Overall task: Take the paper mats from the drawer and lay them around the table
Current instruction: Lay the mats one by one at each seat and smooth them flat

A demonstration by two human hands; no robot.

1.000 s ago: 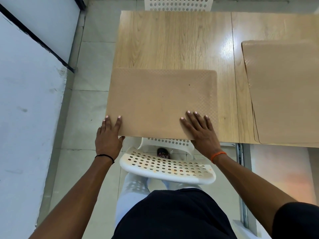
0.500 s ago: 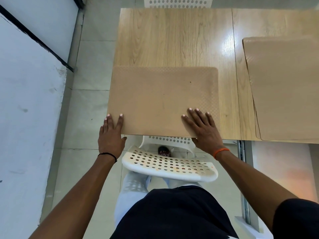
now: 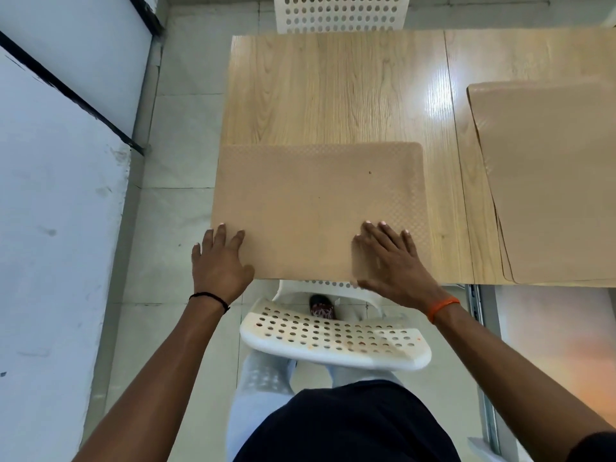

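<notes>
Head view: tan, textured, round-cornered paper mat (image 3: 310, 208) lies flat.

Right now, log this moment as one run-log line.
step: squaring paper mat at table near edge | left hand: flat on left corner | right hand: flat on right part | stack of mats: right, untouched
</notes>
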